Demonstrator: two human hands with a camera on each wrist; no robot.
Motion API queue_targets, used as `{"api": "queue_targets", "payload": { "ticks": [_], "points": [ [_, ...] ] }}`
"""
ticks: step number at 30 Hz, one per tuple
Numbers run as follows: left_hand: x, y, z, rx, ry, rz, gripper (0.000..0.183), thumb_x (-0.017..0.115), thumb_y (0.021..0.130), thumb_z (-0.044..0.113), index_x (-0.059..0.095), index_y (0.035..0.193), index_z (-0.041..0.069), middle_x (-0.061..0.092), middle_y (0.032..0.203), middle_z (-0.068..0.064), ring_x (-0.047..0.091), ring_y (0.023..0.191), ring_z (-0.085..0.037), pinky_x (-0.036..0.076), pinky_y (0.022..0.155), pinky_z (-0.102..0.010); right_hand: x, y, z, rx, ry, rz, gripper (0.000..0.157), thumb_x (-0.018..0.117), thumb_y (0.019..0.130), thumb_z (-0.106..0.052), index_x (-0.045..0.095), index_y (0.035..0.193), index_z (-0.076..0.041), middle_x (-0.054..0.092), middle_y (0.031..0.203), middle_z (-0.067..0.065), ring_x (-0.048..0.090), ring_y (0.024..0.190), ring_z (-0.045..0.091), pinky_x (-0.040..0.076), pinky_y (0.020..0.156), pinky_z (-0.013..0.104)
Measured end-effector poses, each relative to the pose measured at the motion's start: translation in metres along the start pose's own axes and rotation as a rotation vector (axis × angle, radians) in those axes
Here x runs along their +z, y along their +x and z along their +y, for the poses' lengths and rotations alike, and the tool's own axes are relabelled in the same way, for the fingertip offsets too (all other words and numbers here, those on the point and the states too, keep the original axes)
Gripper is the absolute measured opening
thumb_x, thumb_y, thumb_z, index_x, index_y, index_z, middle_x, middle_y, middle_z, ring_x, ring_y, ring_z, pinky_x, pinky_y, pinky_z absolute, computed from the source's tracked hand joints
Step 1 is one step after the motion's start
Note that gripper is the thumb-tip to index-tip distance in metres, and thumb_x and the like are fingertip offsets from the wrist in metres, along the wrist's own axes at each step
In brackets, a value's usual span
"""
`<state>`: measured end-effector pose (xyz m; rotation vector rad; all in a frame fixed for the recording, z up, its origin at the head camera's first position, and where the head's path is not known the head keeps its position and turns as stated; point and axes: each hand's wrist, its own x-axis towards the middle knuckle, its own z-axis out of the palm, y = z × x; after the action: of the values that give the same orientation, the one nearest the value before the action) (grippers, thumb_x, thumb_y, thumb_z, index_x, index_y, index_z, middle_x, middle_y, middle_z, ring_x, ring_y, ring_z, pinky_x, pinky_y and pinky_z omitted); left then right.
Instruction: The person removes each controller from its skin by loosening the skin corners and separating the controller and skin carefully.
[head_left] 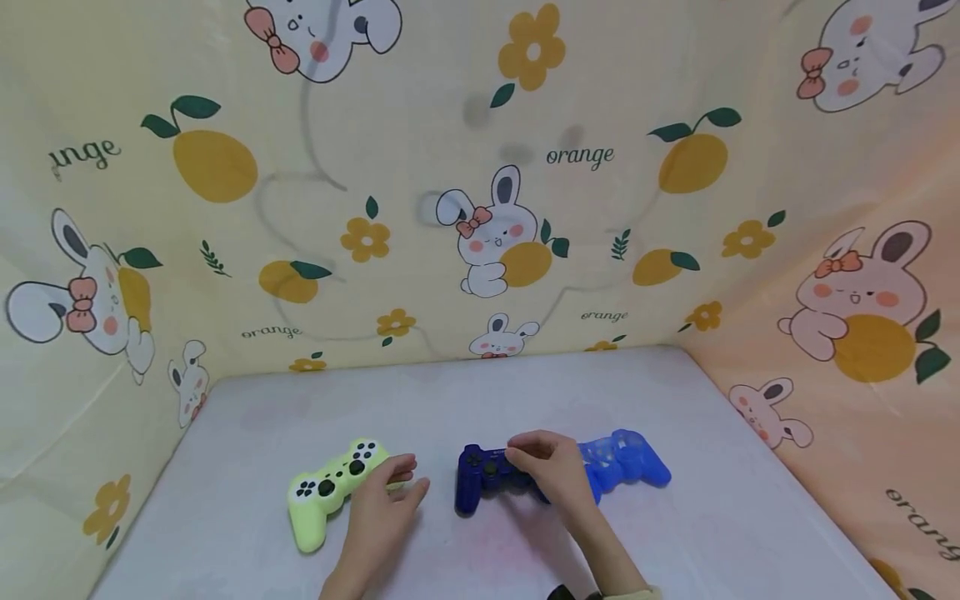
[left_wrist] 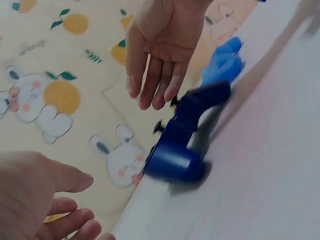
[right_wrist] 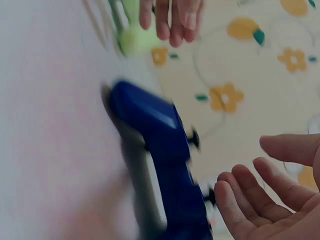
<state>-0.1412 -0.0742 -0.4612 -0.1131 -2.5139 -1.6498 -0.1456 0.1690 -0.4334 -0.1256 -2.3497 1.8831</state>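
Observation:
A dark blue game controller (head_left: 470, 483) lies on the table, its two black thumbsticks showing in both wrist views. My right hand (head_left: 558, 471) hovers over its right part and hides some of it. In the right wrist view the right hand (right_wrist: 280, 200) has loosely bent fingers and a thumb held apart, with nothing between them. To the left, a yellow-green game controller (head_left: 307, 512) with white button faces sits at an angle. My left hand (head_left: 378, 508) overlaps its right end in the head view, fingers relaxed and holding nothing.
Right of the dark blue controller lies a bright blue controller-shaped piece (head_left: 636, 462), partly behind the right hand. The white tabletop (head_left: 420, 400) meets a cream cloth wall (head_left: 442, 125) printed with rabbits and oranges; similar cloth rises on both sides.

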Motion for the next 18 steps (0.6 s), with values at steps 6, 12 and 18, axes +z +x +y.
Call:
{"api": "queue_targets", "payload": {
  "ticks": [6,12,18],
  "points": [
    [-0.025,-0.006,-0.013,0.005,-0.005,0.122,0.035,0.076,0.085,0.003,0.065,0.117,-0.002,0.065,0.111,-0.015,0.062,0.102,-0.027,0.054,0.079,-0.029,0.036,-0.010,-0.011,-0.043,-0.017,-0.158,0.022,0.079,0.084,-0.011,0.072,0.101,0.001,0.071,0.092,0.007,0.067,0.087,0.019,0.053,0.077,0.029],
    [-0.045,-0.008,-0.016,0.012,0.081,0.266,0.033,0.075,0.084,0.002,0.066,0.116,-0.001,0.065,0.110,-0.013,0.061,0.102,-0.026,0.052,0.076,-0.020,0.065,-0.005,-0.007,-0.084,-0.058,-0.189,0.022,0.081,0.081,-0.017,0.074,0.099,-0.009,0.071,0.090,0.001,0.066,0.085,0.017,0.053,0.078,0.034],
    [-0.067,-0.010,-0.027,-0.007,0.181,0.446,0.032,0.076,0.084,0.006,0.067,0.115,0.001,0.066,0.107,-0.014,0.059,0.097,-0.023,0.044,0.074,-0.010,0.085,0.001,-0.007,-0.091,-0.008,-0.215,0.027,0.081,0.081,-0.015,0.073,0.106,-0.008,0.071,0.099,0.002,0.066,0.096,0.023,0.052,0.081,0.033]
  ]
}}
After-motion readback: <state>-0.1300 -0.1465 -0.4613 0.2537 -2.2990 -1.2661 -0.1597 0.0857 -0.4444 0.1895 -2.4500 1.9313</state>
